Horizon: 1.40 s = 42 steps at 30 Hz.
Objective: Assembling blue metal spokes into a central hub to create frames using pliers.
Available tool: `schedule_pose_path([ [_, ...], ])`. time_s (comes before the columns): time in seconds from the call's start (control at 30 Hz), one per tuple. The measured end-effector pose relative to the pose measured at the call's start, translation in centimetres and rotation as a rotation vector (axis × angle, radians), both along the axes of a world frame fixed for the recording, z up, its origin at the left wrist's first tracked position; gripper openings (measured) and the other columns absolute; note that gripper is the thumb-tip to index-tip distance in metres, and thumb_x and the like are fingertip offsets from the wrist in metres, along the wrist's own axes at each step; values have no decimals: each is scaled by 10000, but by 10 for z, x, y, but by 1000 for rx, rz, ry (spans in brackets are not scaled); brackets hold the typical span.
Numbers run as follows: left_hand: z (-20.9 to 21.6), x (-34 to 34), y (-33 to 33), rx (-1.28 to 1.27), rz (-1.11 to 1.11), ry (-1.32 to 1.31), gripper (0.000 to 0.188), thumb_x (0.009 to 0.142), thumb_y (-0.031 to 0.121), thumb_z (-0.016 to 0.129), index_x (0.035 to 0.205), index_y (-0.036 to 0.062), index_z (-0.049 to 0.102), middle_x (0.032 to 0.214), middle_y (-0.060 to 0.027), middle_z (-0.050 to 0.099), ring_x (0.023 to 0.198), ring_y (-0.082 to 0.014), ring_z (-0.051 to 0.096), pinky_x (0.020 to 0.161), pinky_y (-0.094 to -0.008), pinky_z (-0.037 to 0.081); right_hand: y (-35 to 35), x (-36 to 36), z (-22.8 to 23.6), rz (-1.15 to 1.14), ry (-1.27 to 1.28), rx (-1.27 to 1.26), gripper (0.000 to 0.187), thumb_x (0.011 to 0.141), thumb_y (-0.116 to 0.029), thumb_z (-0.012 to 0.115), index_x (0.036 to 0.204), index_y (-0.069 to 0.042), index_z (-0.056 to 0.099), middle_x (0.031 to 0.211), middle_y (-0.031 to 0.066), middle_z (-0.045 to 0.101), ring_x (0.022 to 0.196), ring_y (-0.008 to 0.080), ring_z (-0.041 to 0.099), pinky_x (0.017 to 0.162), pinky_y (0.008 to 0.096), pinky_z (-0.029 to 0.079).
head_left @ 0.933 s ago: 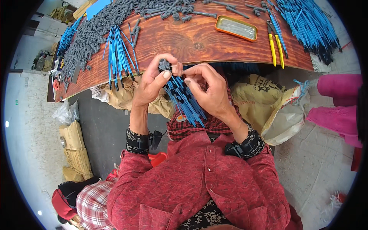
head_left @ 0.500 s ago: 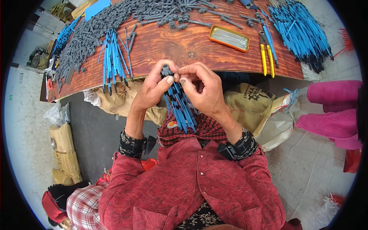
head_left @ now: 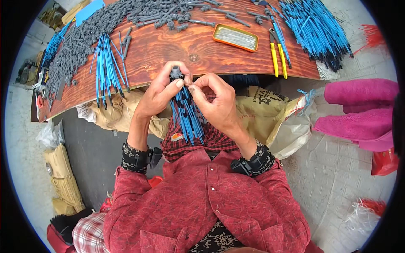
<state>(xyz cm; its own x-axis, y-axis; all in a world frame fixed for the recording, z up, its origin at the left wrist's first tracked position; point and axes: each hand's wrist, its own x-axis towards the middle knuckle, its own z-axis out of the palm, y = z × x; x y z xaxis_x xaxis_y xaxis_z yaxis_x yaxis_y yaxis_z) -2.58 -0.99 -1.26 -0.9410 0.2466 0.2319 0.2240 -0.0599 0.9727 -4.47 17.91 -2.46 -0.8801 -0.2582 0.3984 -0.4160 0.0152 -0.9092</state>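
Between the thumb and fingers of my left hand (head_left: 159, 95) is a grey plastic fitting (head_left: 175, 71) with a ridged round top, held upright near the table's front edge. Just right of it, my right hand (head_left: 218, 100) is closed in a pinch. A thin, light metal pin (head_left: 188, 75) shows between its fingertips and the fitting; whether it goes into the fitting I cannot tell. Beneath both hands a bunch of thin blue rods (head_left: 190, 120) with black ends lies over my lap. Fingers hide how the bunch meets the fitting.
Grey fittings (head_left: 80, 55) are heaped across the back left of the wooden table (head_left: 160, 50). Blue rods (head_left: 107, 67) lie at left, a larger pile (head_left: 314, 31) at right. A yellow tin (head_left: 235, 37) of thin pins and yellow-handled pliers (head_left: 278, 57) lie right of centre. Paper sacks (head_left: 263, 109) stand below.
The whole view has shifted, so everything appears further left. My right hand has drawn slightly down and away from the fitting, and the thin pin between the hands is plainer to see.
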Motion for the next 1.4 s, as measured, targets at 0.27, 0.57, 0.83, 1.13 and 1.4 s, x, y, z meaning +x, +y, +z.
schedule_pose_path([
  [0.27, -6, -1, -15, 110, -118, 21, 273, 1028, 205, 570, 1230, 41, 484, 1068, -41, 545, 1037, -142, 530, 958, -316, 426, -3, -1, 6, 49, 145, 102, 94, 872, 3, 737, 884, 18, 645, 813, 65, 655, 689, 104, 633, 622, 258, 516],
  [0.57, -9, 6, -9, 127, -6, -31, 240, 1014, 149, 548, 1217, 48, 469, 1048, -51, 555, 1018, -154, 534, 947, -335, 443, 47, -34, 6, -93, 219, 311, 155, 876, -173, 739, 896, -42, 658, 813, 95, 662, 689, 267, 671, 616, 370, 523],
  [0.83, -6, 1, -6, 127, -4, 8, 244, 999, 150, 565, 1185, 40, 450, 990, -73, 506, 968, -187, 505, 946, -382, 450, 170, -135, -29, -651, 389, 1011, 358, 856, -318, 772, 1025, -50, 606, 1026, 155, 582, 989, 374, 578, 807, 506, 505],
  [1.13, -1, 14, -5, 92, -21, -14, 241, 1032, 142, 529, 1241, 34, 475, 1050, -43, 550, 1006, -129, 525, 938, -306, 427, 187, -175, -4, -594, 46, 1180, 358, 868, -376, 647, 846, -25, 716, 814, 191, 711, 761, 349, 707, 683, 457, 543],
  [1.4, 0, 15, 1, 10, -19, 48, 294, 1031, 129, 511, 1304, 24, 476, 1044, -40, 543, 987, -130, 507, 916, -301, 429, 147, -95, 17, 159, -449, 118, 315, 1016, -349, 617, 1078, -42, 650, 1018, 82, 699, 826, 161, 686, 758, 328, 574],
])
